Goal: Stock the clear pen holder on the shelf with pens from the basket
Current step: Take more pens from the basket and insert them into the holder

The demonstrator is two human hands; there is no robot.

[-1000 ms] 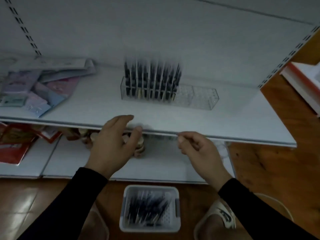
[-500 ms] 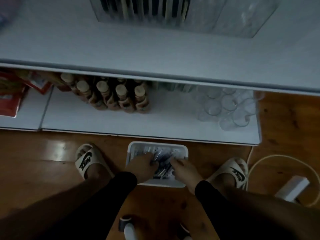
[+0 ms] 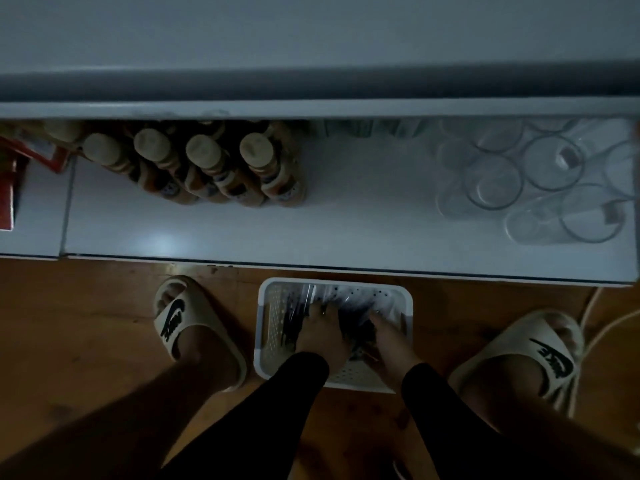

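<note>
Pens [image 3: 294, 315]: dark, thin, heaped loose in the basket; we see them dimly, under and ahead of both hands.
Basket [image 3: 268, 327]: white, perforated, on the floor between our two slippers.
Left hand [image 3: 322, 332]: down among the pens, fingers buried; we cannot tell its grip.
Right hand [image 3: 389, 339]: beside the left, also in the pens; grip unclear.
Shelf [image 3: 346, 230]: ahead of the hands, holding capped bottles [image 3: 207, 168] and clear glasses [image 3: 519, 178].

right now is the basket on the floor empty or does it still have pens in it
Not empty. The white basket holds a pile of dark pens, and the left hand and right hand are both down among them.
</note>
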